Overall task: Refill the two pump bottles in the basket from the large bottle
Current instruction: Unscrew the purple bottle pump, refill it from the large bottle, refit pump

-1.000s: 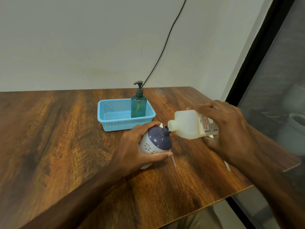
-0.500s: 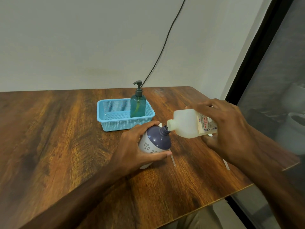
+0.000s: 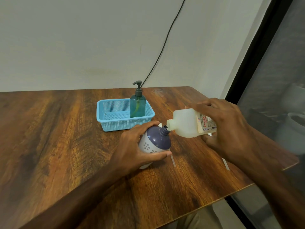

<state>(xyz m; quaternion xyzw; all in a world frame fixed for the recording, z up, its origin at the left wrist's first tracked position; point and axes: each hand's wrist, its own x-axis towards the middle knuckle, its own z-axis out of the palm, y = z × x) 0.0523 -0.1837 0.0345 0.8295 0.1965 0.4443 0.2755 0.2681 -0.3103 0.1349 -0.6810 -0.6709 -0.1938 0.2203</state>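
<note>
Surface: wooden table (image 3: 49, 138) against a pale wall, filling the lower frame.
Basket: blue basket (image 3: 113, 124) at centre, green pump bottle (image 3: 138, 106) upright in its right end.
Left hand (image 3: 132, 151): wrapped around the round purple-and-white bottle (image 3: 155, 142), tilted, neck open.
Right hand (image 3: 227, 129): gripping the large bottle (image 3: 183, 124), tipped sideways, its mouth touching the purple neck.
Right of centre: two clear tubes (image 3: 173, 161) lie on the table.

Person, head-camera view: left hand (image 3: 132, 149) and right hand (image 3: 226, 129) bare, no rings or watch visible; forearms unsleeved; khaki-coloured trouser fabric (image 3: 203, 219) visible at the lower edge.
</note>
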